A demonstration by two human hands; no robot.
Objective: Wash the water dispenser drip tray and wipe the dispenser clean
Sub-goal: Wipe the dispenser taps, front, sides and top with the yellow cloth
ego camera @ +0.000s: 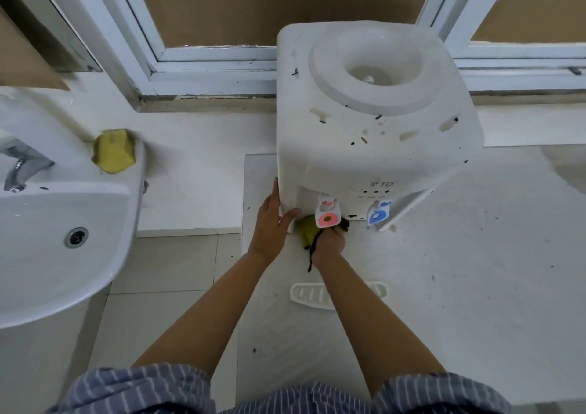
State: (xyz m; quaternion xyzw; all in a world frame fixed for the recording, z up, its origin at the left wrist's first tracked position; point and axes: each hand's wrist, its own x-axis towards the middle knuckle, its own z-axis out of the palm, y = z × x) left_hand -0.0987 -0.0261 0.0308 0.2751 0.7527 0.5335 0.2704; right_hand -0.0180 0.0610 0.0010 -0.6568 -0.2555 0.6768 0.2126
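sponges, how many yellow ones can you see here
2. One yellow sponge sits on the sink rim, at its back right corner. The other yellow sponge is gripped by the right hand under the dispenser's red tap, partly hidden.

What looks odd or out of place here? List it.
The drip tray lies loose on the counter, off the dispenser. Dark specks dot the dispenser's top, and its bottle well sits empty. A sponge perches on the sink rim.
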